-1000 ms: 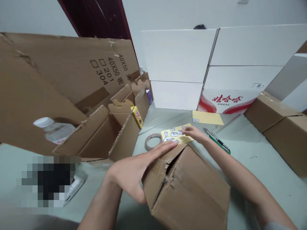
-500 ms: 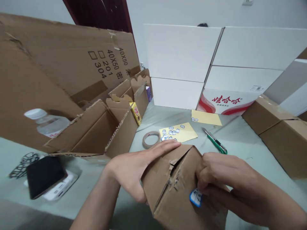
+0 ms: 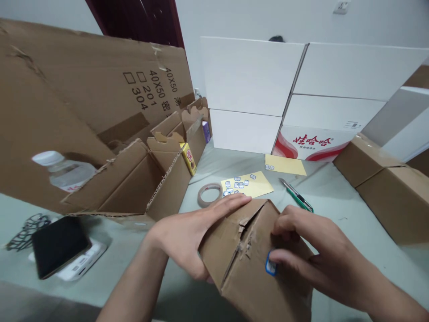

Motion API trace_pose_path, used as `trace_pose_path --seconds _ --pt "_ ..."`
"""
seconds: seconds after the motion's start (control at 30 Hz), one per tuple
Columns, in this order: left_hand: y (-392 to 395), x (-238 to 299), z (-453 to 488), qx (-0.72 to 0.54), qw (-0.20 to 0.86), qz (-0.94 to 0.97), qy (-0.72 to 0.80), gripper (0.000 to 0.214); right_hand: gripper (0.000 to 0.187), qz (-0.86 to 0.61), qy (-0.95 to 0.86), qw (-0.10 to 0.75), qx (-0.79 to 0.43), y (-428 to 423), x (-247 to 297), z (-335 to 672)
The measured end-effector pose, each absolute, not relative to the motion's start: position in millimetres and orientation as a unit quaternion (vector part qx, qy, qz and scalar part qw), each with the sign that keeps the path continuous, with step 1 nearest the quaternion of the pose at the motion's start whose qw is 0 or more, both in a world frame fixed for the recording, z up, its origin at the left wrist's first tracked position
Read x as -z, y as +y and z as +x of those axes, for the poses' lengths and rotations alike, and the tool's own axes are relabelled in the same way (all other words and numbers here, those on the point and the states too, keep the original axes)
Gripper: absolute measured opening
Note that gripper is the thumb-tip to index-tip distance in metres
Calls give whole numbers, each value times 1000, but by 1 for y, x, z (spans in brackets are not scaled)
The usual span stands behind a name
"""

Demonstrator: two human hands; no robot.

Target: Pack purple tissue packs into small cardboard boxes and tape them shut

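Note:
A small brown cardboard box with a torn slit along its top seam is tilted in front of me. My left hand clasps its left side, fingers over the far edge and thumb on the near side. A blue-edged sticker lies on the box's right face. The thumb of my right hand presses on that sticker and partly covers it. Its other fingers are bent, apart from the thumb, near the box's upper right edge. Beyond the box lie a yellow sheet of stickers and a roll of tape.
A green utility knife and another yellow sheet lie farther back. Open cardboard boxes, a bottle and a phone are at left. White boxes stand behind; a closed brown box is at right.
My right thumb and fingers have spread apart, and the thumb has moved up onto the sticker. The left hand keeps its hold on the box. The view has shifted slightly.

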State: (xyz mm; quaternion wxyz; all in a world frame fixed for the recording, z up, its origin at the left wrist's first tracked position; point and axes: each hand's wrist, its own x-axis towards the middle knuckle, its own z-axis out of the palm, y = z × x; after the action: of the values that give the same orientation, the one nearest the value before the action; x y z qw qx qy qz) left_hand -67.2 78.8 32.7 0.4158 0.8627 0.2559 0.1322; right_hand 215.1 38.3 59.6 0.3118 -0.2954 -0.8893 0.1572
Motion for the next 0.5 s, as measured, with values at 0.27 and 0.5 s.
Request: trace_pose_path --seconds 0.27,0.5 --pt "76 -29 -66 -149 402 868 252 126 19 -351 -849 368 -145 26 -52 229" --pt "61 -29 -52 -168 340 880 287 131 144 -416 -857 258 -160 -12 -26 241"
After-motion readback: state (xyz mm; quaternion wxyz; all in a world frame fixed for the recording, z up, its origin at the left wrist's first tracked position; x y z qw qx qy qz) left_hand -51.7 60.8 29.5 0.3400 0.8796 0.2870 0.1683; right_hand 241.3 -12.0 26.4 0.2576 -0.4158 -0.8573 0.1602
